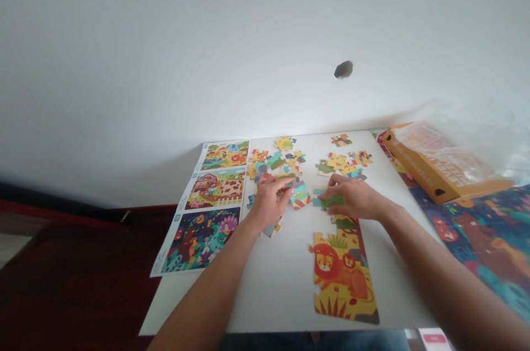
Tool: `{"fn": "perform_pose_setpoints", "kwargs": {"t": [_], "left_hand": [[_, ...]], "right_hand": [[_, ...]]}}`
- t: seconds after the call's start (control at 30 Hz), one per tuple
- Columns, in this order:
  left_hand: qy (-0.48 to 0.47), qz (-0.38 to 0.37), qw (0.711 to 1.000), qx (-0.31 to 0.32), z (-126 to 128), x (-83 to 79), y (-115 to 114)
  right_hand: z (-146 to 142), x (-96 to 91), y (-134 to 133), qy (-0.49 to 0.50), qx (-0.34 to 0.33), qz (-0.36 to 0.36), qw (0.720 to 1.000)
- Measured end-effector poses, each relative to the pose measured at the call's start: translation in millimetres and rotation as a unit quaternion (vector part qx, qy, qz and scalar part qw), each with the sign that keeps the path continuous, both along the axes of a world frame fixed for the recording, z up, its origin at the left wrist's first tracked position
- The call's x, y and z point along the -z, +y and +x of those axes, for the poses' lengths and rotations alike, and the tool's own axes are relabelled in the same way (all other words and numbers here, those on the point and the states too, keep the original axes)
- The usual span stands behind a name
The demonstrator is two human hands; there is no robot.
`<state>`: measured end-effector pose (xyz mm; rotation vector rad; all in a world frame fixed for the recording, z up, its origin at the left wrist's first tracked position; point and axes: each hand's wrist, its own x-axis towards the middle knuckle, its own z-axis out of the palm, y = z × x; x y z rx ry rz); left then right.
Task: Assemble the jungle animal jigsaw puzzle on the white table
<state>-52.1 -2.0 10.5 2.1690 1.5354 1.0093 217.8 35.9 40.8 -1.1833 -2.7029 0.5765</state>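
My left hand (271, 197) has thumb and index finger at the left edge of a puzzle piece (300, 195) with light blue, green and red on it. To the right, my right hand (355, 197) grips a blue and green puzzle piece (332, 200), its fingers covering part of it. Just below that hand lies a joined puzzle section (342, 279) showing a red-maned lion and a cub on yellow. Loose puzzle pieces (275, 160) are scattered beyond and under my left hand. Another cluster of loose pieces (337, 162) lies beyond my right hand.
A reference sheet (215, 190) with three pictures lies along the left of the white table (273, 285). On the right, an orange box (426, 169) with clear plastic (467, 147) rests on a dark, colourful puzzle picture (476, 229). The wall (248, 53) rises behind the table.
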Motion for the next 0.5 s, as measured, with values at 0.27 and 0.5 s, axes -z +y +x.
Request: {"fn": "perform_pose_setpoints", "kwargs": {"t": [0.27, 0.5], "left_hand": [[-0.021, 0.026, 0.998, 0.061, 8.4, -0.2, -3.2], [0.117, 0.035, 0.990, -0.067, -7.6, -1.3, 2.2]], "right_hand": [[-30.1, 3.2, -15.6, 0.164, 0.042, -0.012, 0.986], [-26.0, 20.5, 1.0, 0.186, 0.245, 0.018, 0.952]]}}
